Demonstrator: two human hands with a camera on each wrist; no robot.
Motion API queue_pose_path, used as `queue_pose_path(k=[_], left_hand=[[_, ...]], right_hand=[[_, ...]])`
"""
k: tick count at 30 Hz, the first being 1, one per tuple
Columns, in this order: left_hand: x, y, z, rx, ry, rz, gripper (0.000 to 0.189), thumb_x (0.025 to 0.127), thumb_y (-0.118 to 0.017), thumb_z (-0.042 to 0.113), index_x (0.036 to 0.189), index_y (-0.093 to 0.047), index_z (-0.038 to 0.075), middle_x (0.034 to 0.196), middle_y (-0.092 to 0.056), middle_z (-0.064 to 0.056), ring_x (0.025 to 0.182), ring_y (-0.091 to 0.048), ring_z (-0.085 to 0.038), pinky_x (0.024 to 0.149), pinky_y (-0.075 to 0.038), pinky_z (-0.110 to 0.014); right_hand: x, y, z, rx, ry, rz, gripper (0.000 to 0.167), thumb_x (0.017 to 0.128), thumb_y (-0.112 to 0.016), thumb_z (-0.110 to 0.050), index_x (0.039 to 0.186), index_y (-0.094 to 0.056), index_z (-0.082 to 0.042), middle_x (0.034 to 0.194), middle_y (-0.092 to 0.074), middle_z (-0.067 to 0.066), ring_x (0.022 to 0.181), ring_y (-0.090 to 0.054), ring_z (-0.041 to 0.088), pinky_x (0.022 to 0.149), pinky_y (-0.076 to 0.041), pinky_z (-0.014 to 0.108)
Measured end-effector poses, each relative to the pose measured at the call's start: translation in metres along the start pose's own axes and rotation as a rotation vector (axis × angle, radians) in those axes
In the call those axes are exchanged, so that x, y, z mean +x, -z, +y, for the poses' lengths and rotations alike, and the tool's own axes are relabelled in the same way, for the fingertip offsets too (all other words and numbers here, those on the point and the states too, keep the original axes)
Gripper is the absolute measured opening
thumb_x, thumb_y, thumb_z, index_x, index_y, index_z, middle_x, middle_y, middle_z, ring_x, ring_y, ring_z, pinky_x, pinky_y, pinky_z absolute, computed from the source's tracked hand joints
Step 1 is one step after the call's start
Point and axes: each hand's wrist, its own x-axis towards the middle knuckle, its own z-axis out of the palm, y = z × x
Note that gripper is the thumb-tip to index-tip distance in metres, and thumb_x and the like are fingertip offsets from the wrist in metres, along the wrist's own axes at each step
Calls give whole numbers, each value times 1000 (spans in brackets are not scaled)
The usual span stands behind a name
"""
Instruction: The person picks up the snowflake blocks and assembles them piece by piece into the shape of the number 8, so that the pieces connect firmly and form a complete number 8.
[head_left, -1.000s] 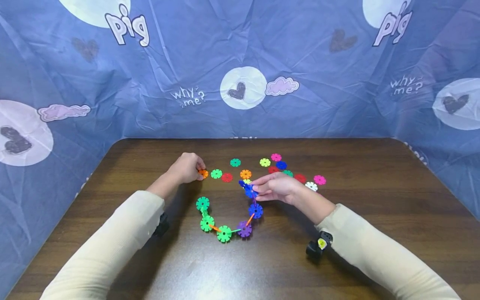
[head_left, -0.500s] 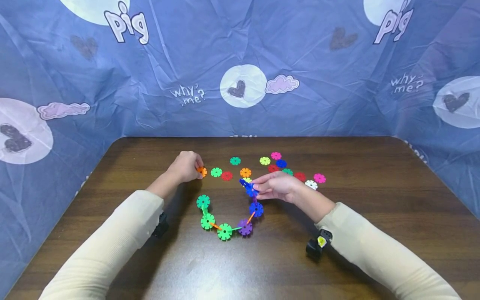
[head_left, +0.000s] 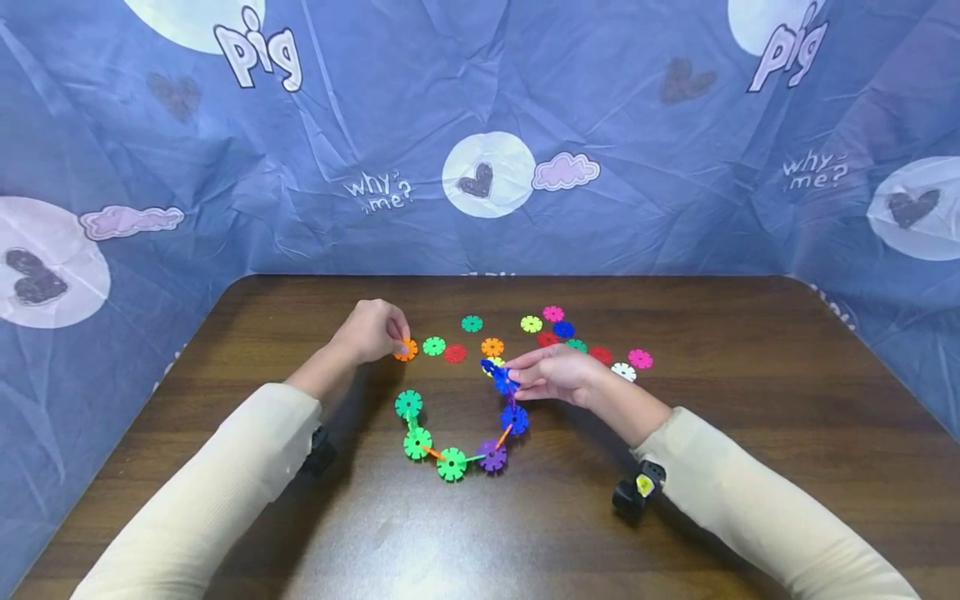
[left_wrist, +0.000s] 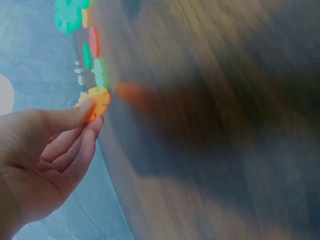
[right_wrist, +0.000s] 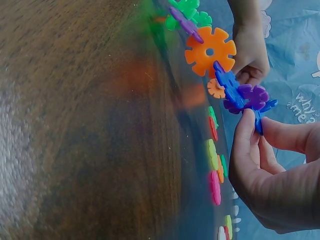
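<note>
My left hand [head_left: 375,330] pinches a notched orange disc [left_wrist: 98,102] between thumb and fingers. In the left wrist view that disc stands a little off the tabletop. My right hand [head_left: 558,375] pinches a blue disc [right_wrist: 258,122] at one end of a chain of interlocked snowflake discs. From there the chain curves in a U toward me, through another blue disc [head_left: 514,419], a purple disc [head_left: 492,456] and a bright green disc [head_left: 452,464]. Its other end is a teal-green disc [head_left: 408,404], near my left forearm. My fingers partly cover the held blue disc.
Several loose discs lie behind the chain, among them a green disc [head_left: 434,346], a red disc [head_left: 454,353], an orange disc [head_left: 492,347] and a white disc [head_left: 623,372]. A patterned blue cloth [head_left: 480,233] hangs beyond the brown table's [head_left: 675,308] far edge.
The orange disc in my left hand has turned and shows more of its face. The chain and my right hand keep nearly the same place, with the whole view shifting slightly.
</note>
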Motion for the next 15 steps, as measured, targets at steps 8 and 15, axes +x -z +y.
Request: queue_pose_path(k=[8, 15], left_hand=[[-7, -5, 18, -180, 7, -43, 10, 76, -78, 3, 83, -72, 0, 76, -74, -12, 66, -65, -10, 59, -47, -18], [-9, -10, 39, -339, 43, -112, 12, 79, -76, 7, 88, -73, 0, 74, -73, -8, 67, -68, -20, 58, -51, -21]], right_hand=[[1, -1, 1, 3, 0, 0, 40, 94, -53, 1, 131, -46, 16, 74, -68, -4, 70, -66, 8, 77, -59, 26], [1, -1, 1, -4, -8, 6, 39, 95, -53, 0, 130, -47, 16, 75, -67, -4, 70, -65, 7, 76, -59, 25]])
